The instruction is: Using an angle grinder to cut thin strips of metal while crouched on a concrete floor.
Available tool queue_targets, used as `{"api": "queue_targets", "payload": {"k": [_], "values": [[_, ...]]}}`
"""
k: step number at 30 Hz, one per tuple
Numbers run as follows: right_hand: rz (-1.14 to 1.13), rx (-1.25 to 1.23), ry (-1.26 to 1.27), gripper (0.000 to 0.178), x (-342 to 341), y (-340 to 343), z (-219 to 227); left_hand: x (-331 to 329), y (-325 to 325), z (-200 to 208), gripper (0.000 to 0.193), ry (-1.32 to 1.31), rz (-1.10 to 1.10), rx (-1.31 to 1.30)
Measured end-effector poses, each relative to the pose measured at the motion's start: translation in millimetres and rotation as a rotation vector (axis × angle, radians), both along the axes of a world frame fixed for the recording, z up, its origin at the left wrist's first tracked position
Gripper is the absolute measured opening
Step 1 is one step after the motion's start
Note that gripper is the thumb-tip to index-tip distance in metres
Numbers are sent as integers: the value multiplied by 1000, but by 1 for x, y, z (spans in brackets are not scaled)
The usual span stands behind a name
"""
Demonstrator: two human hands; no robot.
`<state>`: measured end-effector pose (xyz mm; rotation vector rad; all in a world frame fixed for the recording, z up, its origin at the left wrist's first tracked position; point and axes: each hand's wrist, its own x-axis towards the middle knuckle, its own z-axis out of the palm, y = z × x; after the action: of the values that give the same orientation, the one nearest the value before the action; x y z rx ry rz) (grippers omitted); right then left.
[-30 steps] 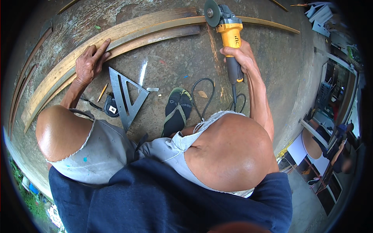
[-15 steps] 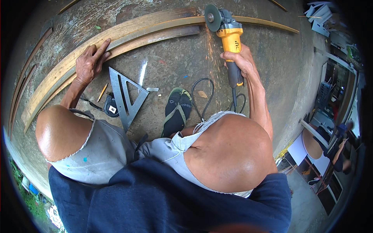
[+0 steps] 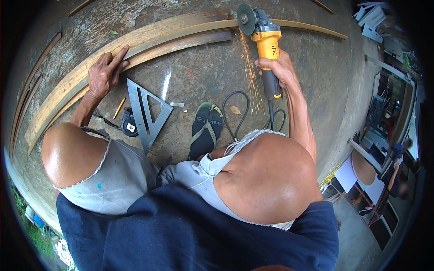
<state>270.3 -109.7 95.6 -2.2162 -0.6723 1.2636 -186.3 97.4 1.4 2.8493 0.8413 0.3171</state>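
Yellow angle grinder (image 3: 266, 43) in the right hand's (image 3: 279, 70) grasp, disc (image 3: 247, 19) (trailing orange sparks (image 3: 246, 52)) at a long bar (image 3: 203, 30), unclenched left hand (image 3: 105, 74) atop it, well leftward.

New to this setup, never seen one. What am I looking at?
No robot here: these are a person's bare hands. The camera is a wide fisheye worn on the head, looking down, so straight edges bend and the person's own knees show below.

The right hand grips a yellow and black angle grinder. Its disc is at a long narrow bar, and sparks stream back toward the person. The left hand rests on the bar and the wooden boards alongside it.

On the ground nearby lie a triangular square, a tape measure and a pencil.
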Motion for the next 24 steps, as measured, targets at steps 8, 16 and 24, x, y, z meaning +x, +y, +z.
{"api": "queue_targets", "payload": {"k": [8, 16, 24], "values": [[0, 1, -7, 43, -1, -6, 0, -1, 1, -2, 57, 32, 5, 12], [-6, 15, 1, 42, -5, -5, 5, -1, 1, -2, 56, 41, 7, 2], [-11, 24, 1, 43, -3, -3, -2, -2, 1, 0, 56, 41, 10, -16]]}}
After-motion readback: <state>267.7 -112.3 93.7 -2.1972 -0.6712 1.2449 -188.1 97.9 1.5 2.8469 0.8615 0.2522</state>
